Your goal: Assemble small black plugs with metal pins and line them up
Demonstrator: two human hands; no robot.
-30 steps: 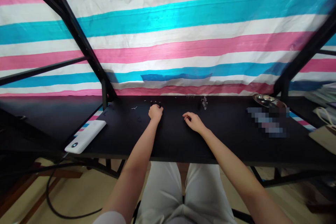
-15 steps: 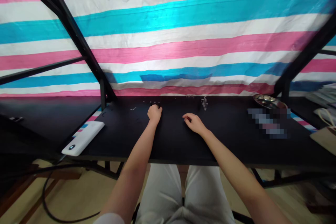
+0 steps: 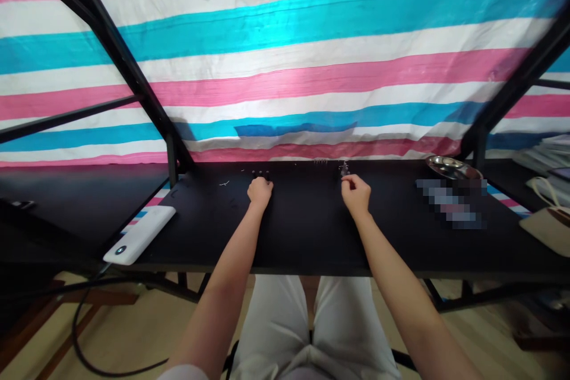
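Note:
My left hand point(image 3: 260, 191) rests on the black table, its fingers closed on a small dark piece topped with grey round knobs point(image 3: 260, 173). Most of that piece is hidden by the hand. My right hand point(image 3: 357, 192) has its thumb and fingers pinched together at the near side of a cluster of small grey parts point(image 3: 344, 167). Whatever may be between those fingertips is too small to make out. To the left of the cluster, a row of tiny light pieces point(image 3: 320, 161) stands near the table's back edge.
A white power bank point(image 3: 139, 235) with a cable lies at the table's left end. Thin pale bits point(image 3: 224, 183) are left of my left hand. On the right are a shiny metal dish point(image 3: 454, 167) and a blurred-out item point(image 3: 452, 205). Black frame bars point(image 3: 129, 71) rise behind.
My right hand has moved right and forward to the cluster of grey parts, its fingers now pinched. The left hand has stayed at the dark knobbed piece. The view has shifted slightly.

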